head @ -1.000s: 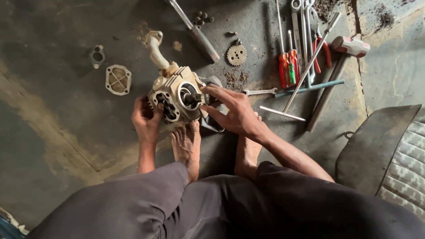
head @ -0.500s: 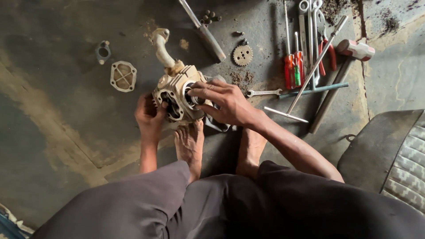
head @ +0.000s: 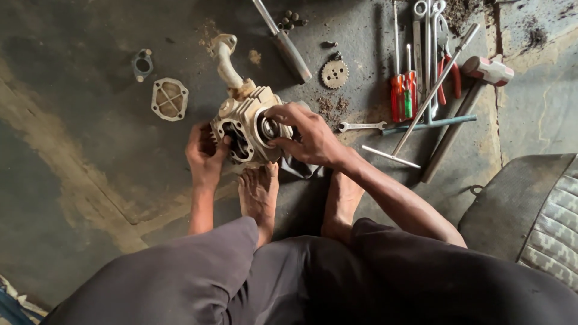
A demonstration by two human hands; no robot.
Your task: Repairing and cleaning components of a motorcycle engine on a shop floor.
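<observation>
1. So the main thing here is a grimy finned engine cylinder head [head: 247, 123] sitting on the concrete floor [head: 78, 180], roughly dead centre, just past the person's bare toes.
2. Left hand [head: 205, 150] is wrapped around the head's left edge, at about 9 o'clock of it, fingers curled onto the casting, gripping it.
3. Right hand [head: 307, 135] comes in from 3 o'clock, fingers narrowed down onto the round opening [head: 268, 127] on the face. It might be pinching a small part in there, but I can't really tell from this angle.
4. A curved intake pipe [head: 227, 60] sticks out of the head toward 11 o'clock.
5. Off at 10 o'clock, well apart: a squarish cover plate [head: 169, 99] and a smaller gasket-looking piece [head: 143, 64].
6. At 1 o'clock there's a small sprocket [head: 335, 74] near some loose bolts [head: 292, 18].
7. Around 2 o'clock lies the tool pile: red-handled screwdrivers [head: 402, 96], a spanner [head: 361, 126], and a hammer [head: 487, 71].
8. A seat cushion [head: 554, 222] sits at 4 o'clock.
</observation>
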